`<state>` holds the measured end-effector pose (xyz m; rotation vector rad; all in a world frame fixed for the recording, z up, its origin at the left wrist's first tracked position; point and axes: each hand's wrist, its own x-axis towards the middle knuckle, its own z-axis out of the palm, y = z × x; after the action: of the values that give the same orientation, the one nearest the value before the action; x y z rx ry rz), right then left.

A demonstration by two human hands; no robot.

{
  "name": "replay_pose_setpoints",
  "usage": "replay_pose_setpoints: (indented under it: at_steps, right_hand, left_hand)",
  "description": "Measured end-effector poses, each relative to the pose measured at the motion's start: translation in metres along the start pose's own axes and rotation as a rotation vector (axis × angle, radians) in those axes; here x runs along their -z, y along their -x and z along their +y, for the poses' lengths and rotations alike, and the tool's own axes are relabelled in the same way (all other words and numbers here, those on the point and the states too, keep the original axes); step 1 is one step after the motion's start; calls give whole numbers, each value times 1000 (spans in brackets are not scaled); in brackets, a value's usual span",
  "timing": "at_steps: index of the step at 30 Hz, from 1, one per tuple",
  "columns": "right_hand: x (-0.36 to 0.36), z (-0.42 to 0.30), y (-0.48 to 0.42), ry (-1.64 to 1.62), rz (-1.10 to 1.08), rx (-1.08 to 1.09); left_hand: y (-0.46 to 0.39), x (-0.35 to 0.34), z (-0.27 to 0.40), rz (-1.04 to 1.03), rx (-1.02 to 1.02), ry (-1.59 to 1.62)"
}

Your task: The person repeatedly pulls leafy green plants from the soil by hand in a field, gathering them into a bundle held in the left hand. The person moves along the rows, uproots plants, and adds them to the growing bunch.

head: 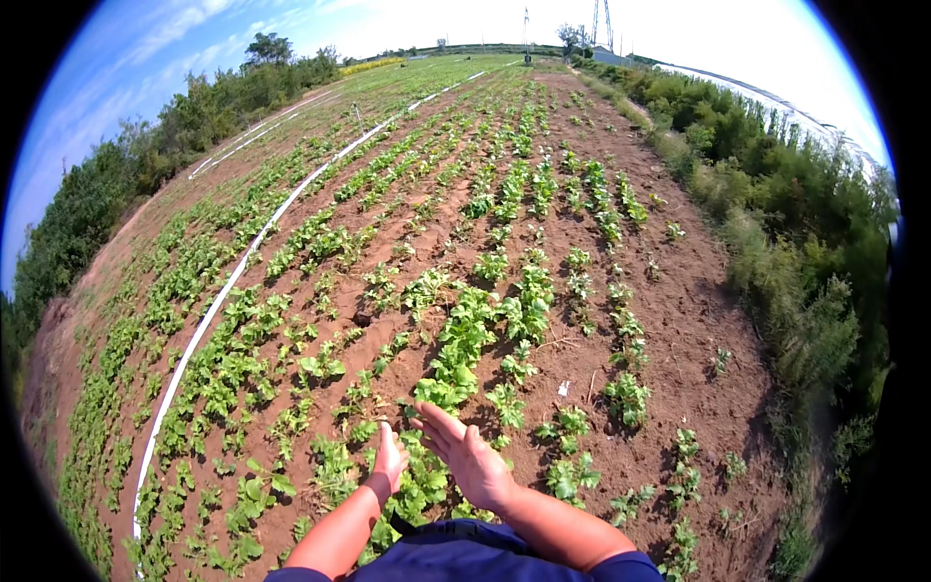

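Both hands are held out in front of the body, above a row of leafy green crop plants [465,342], apart from each other. My left hand [390,458] is seen from its thumb side, thumb pointing up the field, and nothing shows in it. My right hand [465,458] has its fingers stretched forward and to the left, the palm side turned toward the left hand, and it holds nothing. Green leaves show between the two hands. Below them is the front of a dark blue shirt [465,560].
A long white hose or pipe [240,269] curves along the left rows. Reddish-brown soil [676,320] lies between plants. Dense bushes [793,240] border the right, trees [174,124] the left. A small white scrap [564,388] lies on the soil. Lattice towers [602,25] stand far off.
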<state>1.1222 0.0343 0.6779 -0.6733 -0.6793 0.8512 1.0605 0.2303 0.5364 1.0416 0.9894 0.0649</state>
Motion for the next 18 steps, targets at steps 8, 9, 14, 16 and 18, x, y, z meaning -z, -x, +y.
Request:
replay_pose_setpoints:
  at_steps: [8, 9, 14, 16, 18]
  right_hand:
    - [72, 87, -14, 953, 313, 277]
    - [84, 98, -16, 723, 461, 168]
    - [119, 119, 6, 26, 691, -469]
    - [83, 136, 0, -287, 369, -266]
    - [77, 129, 9, -349, 228, -261]
  left_hand:
    - [129, -85, 36, -582, -419, 346]
    - [151, -83, 37, -481, -425, 166]
    - [166, -96, 60, -785, -1326, -438]
    - [141, -83, 53, -507, -1587, -898]
    - [108, -78, 37, -343, -1619, -1161]
